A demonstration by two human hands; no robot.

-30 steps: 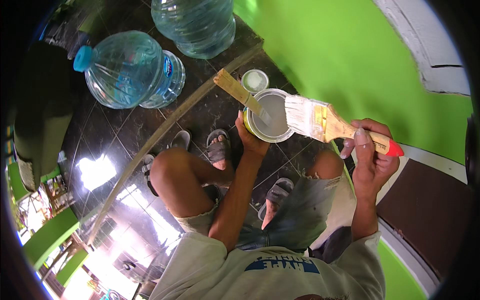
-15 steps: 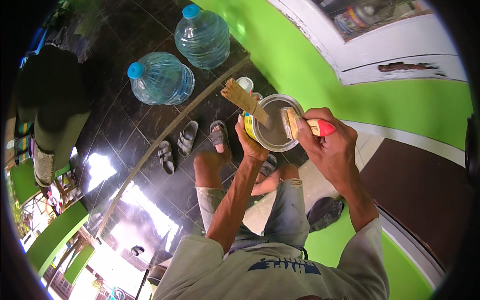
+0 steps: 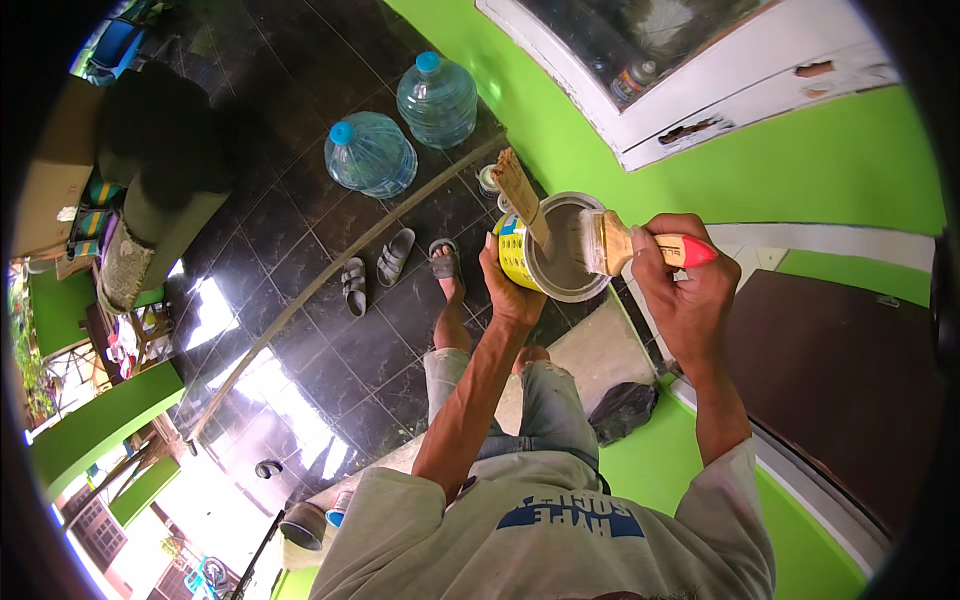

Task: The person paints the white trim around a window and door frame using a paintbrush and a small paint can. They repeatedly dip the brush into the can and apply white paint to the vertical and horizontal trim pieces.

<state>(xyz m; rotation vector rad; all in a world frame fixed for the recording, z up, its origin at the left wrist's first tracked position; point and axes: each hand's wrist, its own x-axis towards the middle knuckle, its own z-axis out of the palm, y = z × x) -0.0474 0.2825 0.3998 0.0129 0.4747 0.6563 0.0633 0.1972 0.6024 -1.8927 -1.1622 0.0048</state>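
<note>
One person (image 3: 545, 530) seems to have risen: two blue-capped bottles (image 3: 437, 108) look farther off than a second ago. The left hand (image 3: 513, 287) clasps the yellow can (image 3: 514, 250); the right hand (image 3: 690, 290) pinches the brush (image 3: 620, 248), bristles drawn back to the can's right rim, so work stays there, I'd say.

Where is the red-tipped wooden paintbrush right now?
In the head view, the red-tipped wooden paintbrush sits right of centre in the right hand, bristles at the right rim of the round yellow can in the left hand.
</note>
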